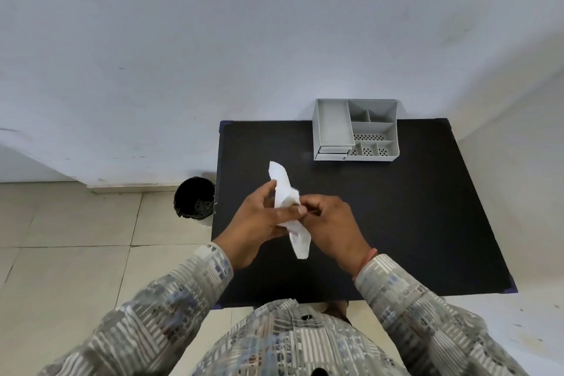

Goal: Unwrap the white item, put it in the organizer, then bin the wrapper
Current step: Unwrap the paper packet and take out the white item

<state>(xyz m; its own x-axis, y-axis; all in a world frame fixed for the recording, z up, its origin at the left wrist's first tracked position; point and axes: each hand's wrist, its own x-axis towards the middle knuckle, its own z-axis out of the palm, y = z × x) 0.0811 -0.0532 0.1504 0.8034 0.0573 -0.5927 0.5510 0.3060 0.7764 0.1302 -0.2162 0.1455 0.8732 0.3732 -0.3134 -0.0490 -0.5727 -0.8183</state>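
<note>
Holding the white wrapped item [288, 210] above the black table [396, 223], I log left hand [259, 223] and right hand [332, 223] both clamped on it, grey organizer [332, 128] at the table's far edge, bin [194, 198] left of it.

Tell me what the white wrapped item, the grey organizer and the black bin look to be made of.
White crumpled wrapper held by both hands: thin paper or tissue, matte, judging by its soft creases. Grey compartmented organizer: seemingly rigid moulded plastic, matte, with perforated floors. Round black bin on the floor: body hidden; its lining looks like glossy, wrinkled plastic film.
</note>
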